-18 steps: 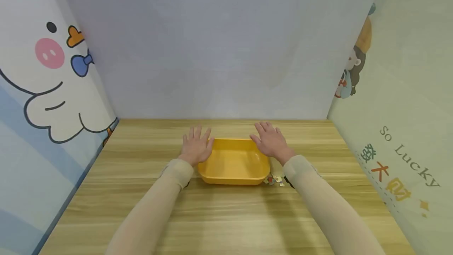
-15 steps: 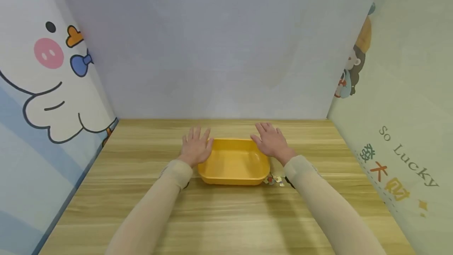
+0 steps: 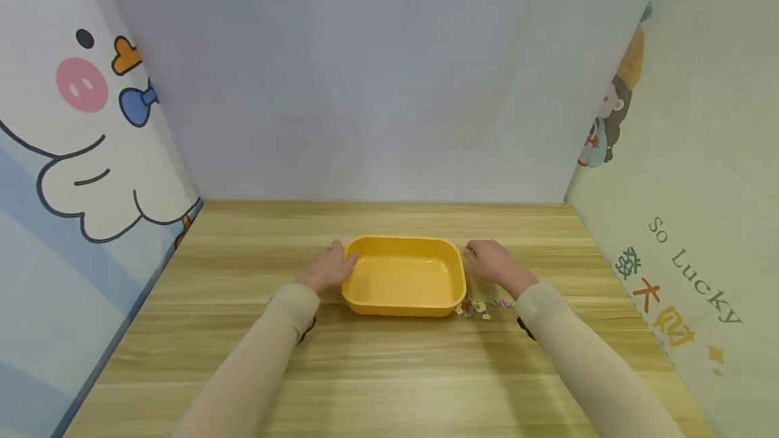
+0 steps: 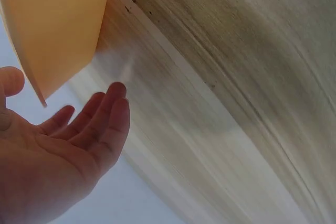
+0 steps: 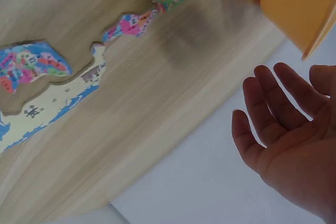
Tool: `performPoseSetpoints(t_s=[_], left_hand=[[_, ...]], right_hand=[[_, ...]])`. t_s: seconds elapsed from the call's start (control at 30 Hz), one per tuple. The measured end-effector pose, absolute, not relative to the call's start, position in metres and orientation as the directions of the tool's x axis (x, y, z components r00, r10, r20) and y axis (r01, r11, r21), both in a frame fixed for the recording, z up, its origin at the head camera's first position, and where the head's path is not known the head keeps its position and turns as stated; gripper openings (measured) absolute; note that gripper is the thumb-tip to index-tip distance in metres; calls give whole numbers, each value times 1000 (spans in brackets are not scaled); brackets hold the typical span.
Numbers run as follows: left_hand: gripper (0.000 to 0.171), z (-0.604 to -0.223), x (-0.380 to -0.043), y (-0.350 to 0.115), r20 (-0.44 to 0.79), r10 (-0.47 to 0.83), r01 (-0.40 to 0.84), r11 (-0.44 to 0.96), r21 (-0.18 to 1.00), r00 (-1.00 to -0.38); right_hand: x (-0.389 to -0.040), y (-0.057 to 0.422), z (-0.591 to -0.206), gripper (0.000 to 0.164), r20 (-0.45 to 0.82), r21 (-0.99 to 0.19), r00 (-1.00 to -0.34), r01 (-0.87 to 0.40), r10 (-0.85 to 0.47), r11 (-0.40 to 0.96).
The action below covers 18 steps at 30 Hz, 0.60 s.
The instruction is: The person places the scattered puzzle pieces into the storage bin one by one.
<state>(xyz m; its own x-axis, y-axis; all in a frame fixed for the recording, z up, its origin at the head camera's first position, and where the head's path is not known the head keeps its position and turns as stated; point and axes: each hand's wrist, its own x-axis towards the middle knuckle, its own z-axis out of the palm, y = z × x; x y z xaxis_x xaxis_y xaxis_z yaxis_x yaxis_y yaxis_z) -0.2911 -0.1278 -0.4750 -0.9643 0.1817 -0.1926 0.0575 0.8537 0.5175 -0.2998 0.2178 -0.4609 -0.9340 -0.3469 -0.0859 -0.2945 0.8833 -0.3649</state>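
A shallow yellow plastic tray [image 3: 402,276] sits on the wooden table with bare insides. My left hand [image 3: 325,268] is at its left end, the thumb overlapping the rim in the head view. In the left wrist view, the loosely bent fingers [image 4: 107,124] are below the tray wall [image 4: 55,24], with a gap between. Beside the right end is my right hand [image 3: 494,263], its fingers bent inward. The right wrist view shows that palm turned up, relaxed fingers [image 5: 265,103] apart from the tray's side [image 5: 296,9].
Flat, colourful printed cut-outs [image 3: 477,308] lie on the table just right of the tray, partly behind the right wrist. A grey-white backdrop [image 3: 389,86] rises at the table's far edge. Printed cloths with a duck [image 3: 79,147] and lettering [image 3: 700,269] flank the sides.
Both hands have drawn back toward me and outward from above the tray's far corners to its two ends. Their spread fingers have bent, and more of the cut-outs shows.
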Motion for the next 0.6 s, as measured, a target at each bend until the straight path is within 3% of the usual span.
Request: performPoseSetpoints(t_s=[0.27, 0.6], left_hand=[[36, -478, -292, -127, -207, 177, 11, 785, 619, -962], [36, -485, -289, -131, -189, 155, -30, 690, 723, -970]], right_hand=[[-293, 241, -463, 21, -137, -311, -917, -319, -374, 895], [-286, 257, -469, 9, -255, -315, -888, -298, -383, 901]])
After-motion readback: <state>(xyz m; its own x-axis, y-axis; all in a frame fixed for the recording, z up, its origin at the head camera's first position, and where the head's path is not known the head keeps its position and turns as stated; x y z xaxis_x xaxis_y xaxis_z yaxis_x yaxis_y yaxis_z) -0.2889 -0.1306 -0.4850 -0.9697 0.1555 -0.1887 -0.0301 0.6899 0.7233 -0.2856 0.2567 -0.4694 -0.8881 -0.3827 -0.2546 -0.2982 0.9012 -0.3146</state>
